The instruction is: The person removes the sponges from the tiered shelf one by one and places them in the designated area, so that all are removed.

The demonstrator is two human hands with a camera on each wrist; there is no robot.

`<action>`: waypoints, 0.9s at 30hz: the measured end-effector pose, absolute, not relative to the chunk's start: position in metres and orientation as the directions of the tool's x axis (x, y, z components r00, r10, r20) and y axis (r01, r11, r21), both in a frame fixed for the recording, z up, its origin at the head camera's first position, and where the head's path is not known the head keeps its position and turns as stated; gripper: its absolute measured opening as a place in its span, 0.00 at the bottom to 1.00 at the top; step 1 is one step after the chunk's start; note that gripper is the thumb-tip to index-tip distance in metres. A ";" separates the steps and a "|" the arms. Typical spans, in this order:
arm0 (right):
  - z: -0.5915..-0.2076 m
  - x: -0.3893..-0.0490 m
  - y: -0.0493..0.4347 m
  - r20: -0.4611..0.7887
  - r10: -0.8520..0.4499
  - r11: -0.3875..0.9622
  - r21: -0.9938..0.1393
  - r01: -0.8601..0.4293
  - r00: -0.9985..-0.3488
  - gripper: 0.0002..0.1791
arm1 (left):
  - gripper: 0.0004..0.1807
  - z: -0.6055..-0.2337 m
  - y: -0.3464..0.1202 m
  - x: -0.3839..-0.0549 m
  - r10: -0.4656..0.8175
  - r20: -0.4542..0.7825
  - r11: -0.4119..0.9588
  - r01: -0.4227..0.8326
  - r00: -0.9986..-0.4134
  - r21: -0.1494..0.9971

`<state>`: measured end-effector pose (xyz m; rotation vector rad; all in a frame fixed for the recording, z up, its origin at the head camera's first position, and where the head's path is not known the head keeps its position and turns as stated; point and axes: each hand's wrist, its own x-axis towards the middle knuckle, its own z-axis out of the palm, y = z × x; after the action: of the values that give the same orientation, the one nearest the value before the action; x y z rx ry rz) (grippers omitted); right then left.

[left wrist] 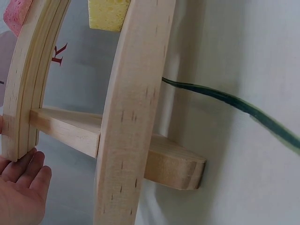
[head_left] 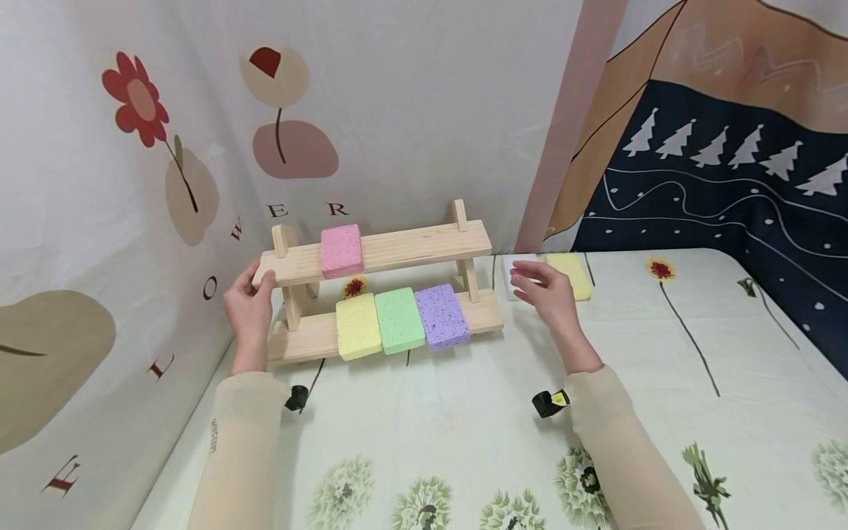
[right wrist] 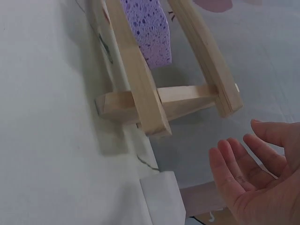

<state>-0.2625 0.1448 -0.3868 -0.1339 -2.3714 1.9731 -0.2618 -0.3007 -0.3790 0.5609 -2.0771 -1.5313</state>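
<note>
A two-tier wooden shelf (head_left: 424, 244) stands against the back cloth. My left hand (head_left: 250, 309) grips the left end of its upper plank, thumb on the near side; in the left wrist view, its fingers (left wrist: 29, 176) curl by the plank's end. On the upper tier lies a pink sponge (head_left: 341, 251). A yellow sponge (head_left: 358, 327), a green sponge (head_left: 400, 319) and a purple sponge (head_left: 442, 316) lean side by side on the lower tier. My right hand (head_left: 548, 294) hovers beyond the shelf's right end, fingers loosely bent, holding nothing; the right wrist view shows a gap from the wood.
Behind the right hand lie a white block (head_left: 510, 278) and another yellow sponge (head_left: 571, 274), partly hidden by the hand. A flower-printed cloth (head_left: 477, 412) covers the table. Printed fabric (head_left: 424, 110) hangs at the back and left, and a dark tree-patterned section (head_left: 715, 199) at the right.
</note>
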 end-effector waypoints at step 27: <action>-0.367 -0.265 0.088 0.087 -0.018 0.096 -0.991 -0.088 -0.996 0.19 | 0.27 -0.379 -0.301 -0.262 -0.599 0.153 0.277 -0.024 -0.786 0.961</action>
<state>-0.2651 0.0875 -0.3667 0.1113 -2.2865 2.0741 -0.2616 -0.3006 -0.3794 0.5583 -2.0577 -1.5349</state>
